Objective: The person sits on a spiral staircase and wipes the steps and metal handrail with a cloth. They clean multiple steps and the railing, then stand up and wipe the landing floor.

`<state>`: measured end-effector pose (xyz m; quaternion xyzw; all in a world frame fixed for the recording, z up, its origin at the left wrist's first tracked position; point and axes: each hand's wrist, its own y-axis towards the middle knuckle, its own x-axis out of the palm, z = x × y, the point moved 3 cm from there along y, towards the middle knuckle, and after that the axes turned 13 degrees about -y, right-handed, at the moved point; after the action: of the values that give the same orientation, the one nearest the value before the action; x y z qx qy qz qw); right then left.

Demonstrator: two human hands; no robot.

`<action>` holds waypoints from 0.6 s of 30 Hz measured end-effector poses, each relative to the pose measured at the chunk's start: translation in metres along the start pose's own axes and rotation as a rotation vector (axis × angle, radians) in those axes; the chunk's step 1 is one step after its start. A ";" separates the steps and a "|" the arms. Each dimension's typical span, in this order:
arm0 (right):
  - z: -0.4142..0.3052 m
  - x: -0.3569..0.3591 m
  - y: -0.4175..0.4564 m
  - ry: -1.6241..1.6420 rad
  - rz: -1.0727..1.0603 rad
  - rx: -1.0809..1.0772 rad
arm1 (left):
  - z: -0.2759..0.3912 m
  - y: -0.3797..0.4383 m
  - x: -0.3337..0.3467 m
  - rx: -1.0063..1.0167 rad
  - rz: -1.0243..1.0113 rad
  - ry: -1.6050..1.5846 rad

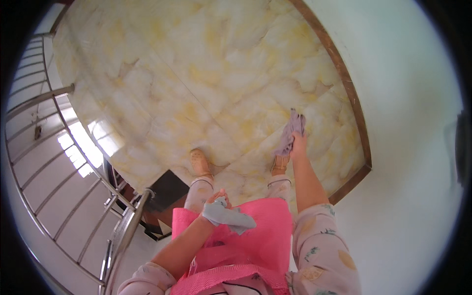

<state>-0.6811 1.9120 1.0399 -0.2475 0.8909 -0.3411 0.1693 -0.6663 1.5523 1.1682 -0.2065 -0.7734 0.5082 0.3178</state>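
My left hand is closed around a light grey-blue cloth, one end of which trails to the right over a pink woven bag or apron. The pink piece hangs in front of my body. Stretched forward and lower right, my right hand grips a crumpled mauve cloth with darker tips at its far end. This cloth is seen above my right shoe and partly covers it. Whether it touches the floor I cannot tell.
Glossy yellow-and-white marbled floor spreads ahead. Brown skirting edges a pale wall on the right. A metal stair railing curves along the left, beside dark steps. My tan shoes stand on the floor.
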 end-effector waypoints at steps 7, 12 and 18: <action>-0.014 0.032 0.168 -0.476 0.021 -0.245 | -0.043 0.103 -0.072 0.036 0.080 -0.312; -0.024 0.056 0.261 -0.534 0.003 -0.417 | -0.065 0.096 -0.011 -0.089 0.021 0.150; 0.016 0.194 0.289 -1.299 0.104 -0.552 | -0.046 0.085 0.019 -0.050 0.110 0.280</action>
<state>-0.9268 1.9818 0.8024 -0.3921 0.6743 0.1222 0.6138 -0.6480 1.6279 1.1088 -0.3252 -0.7214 0.4717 0.3891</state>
